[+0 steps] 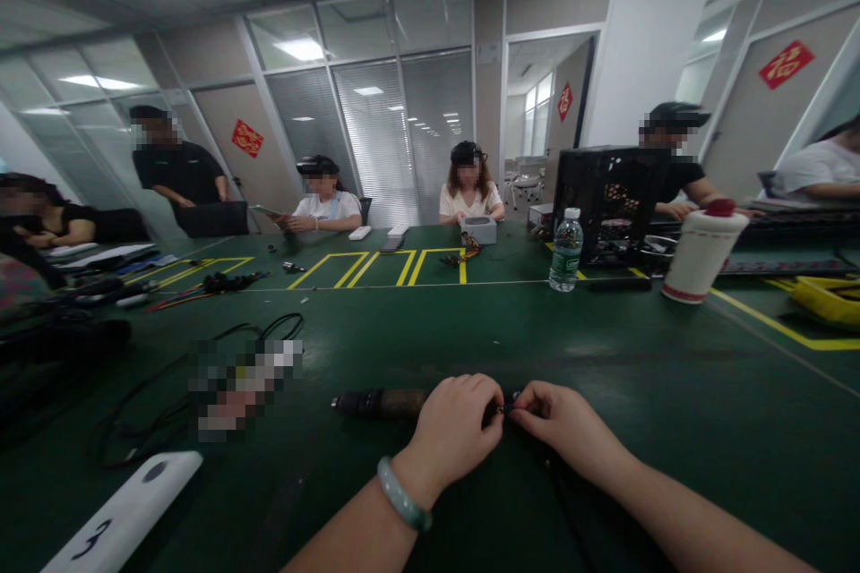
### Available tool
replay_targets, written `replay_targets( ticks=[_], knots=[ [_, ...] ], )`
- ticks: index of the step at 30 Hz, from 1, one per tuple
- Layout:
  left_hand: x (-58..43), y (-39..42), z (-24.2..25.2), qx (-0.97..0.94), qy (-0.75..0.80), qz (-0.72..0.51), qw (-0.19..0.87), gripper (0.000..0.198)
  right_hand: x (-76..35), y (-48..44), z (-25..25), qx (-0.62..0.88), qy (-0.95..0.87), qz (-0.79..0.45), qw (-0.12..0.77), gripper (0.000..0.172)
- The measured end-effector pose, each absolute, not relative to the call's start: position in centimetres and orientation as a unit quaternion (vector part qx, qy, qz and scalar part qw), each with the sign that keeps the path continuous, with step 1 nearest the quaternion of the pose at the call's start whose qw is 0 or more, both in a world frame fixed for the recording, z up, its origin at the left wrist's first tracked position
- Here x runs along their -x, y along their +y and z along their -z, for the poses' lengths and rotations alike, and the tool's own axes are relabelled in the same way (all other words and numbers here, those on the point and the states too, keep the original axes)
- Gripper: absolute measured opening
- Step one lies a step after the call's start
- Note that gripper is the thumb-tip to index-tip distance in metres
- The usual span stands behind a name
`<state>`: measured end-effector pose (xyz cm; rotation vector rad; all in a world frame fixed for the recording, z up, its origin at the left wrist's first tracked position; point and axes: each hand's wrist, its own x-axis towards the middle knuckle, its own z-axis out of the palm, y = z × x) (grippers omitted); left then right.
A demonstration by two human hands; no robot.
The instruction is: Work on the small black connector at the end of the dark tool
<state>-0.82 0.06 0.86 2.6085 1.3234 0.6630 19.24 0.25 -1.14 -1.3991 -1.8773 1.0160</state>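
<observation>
An electric screwdriver (pixel 386 403), dark and cylindrical with a narrow black nose pointing left, lies low over the green tabletop. My left hand (pixel 457 430), with a jade-coloured bangle at the wrist, is closed around its rear part and hides that end. Close against it, my right hand (pixel 547 416) pinches a small dark plug (pixel 509 407) at the tool's rear end. A little metal glints between the fingertips. Whether the plug is seated cannot be made out. Below my right hand a dark cable (pixel 561 501) trails toward the table's near edge.
A white power bank (pixel 134 510) marked 3 lies at front left, near black cables (pixel 161 412) and a blurred item. Farther back stand a water bottle (pixel 566 252), a white red-capped bottle (pixel 699 252) and a black computer case (pixel 605 197). Several people sit or stand around the table.
</observation>
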Motion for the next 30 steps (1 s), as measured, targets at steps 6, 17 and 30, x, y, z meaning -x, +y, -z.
replay_targets(
  ticks=[6,17,30],
  knots=[
    [0.88,0.11,-0.82,-0.869,0.435,-0.225,0.076,0.012,-19.31,0.45,1.43,0.523,-0.706,-0.377,0.294,0.009],
    [0.84,0.17,-0.77,-0.87,0.438,-0.216,0.07,0.012,-19.36,0.53,1.8,0.521,-0.709,-0.371,0.299,0.009],
    [0.9,0.15,-0.52,-0.864,0.439,-0.232,0.084,0.014,-19.47,0.62,1.96,0.52,-0.709,-0.373,0.297,0.009]
  ],
)
